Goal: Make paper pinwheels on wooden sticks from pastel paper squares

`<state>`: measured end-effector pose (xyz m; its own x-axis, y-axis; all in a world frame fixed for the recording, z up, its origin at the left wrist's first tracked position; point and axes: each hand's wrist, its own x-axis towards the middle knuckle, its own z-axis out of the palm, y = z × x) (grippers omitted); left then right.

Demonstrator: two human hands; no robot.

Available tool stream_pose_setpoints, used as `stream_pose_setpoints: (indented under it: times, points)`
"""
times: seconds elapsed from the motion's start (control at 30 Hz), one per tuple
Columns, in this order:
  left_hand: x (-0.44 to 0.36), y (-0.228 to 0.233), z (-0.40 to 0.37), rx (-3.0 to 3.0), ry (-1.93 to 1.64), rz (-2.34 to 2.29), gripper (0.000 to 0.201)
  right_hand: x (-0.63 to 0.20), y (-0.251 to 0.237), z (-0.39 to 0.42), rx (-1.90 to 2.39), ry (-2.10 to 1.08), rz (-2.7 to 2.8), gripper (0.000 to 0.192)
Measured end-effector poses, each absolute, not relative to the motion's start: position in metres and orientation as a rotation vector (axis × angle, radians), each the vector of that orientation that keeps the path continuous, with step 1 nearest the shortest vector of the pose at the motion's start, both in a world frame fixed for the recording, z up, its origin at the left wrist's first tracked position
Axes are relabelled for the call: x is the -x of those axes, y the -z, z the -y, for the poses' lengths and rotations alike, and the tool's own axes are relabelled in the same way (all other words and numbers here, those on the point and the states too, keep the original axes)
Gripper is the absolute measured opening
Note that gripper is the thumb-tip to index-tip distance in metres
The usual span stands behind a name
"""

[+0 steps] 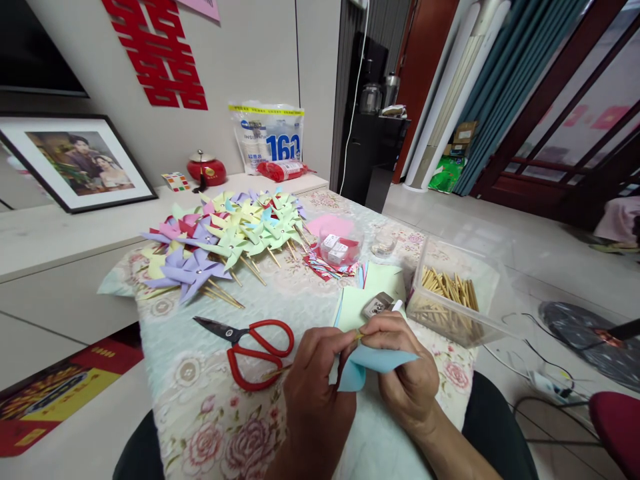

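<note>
Left hand (320,373) and right hand (406,367) pinch light-blue paper (385,360) between them, fingertips nearly meeting at its upper edge. Too hard a squeeze could crease or tear it; a slack pinch could let its curl spring open. Drift might nudge red-handled scissors (235,335) beside the left hand. Fingers mostly cover a yellowish tip (359,336).

Large blue "160" marks the clear plastic bag with yellow top strip (250,141) near the white cabinet top's (173,204) right end; a red cut-out "囍" sign (167,53) hangs on the pale wall (255,53).
</note>
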<state>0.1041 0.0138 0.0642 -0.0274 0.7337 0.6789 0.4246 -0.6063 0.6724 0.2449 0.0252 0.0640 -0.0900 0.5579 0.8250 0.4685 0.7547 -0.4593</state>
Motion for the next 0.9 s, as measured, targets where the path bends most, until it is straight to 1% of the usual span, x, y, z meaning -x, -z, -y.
stream_pose_setpoints:
  times: [0.67,0.9]
  points:
    - [-0.107,-0.062,-0.011,-2.029,-1.711,-1.234,0.030,-0.247,-0.057,-0.026,0.776,-0.142,1.719,0.030]
    - [-0.108,-0.061,-0.012,-2.082,-1.749,-1.217,0.027,-0.248,-0.052,-0.028,0.695,-0.191,1.657,0.036]
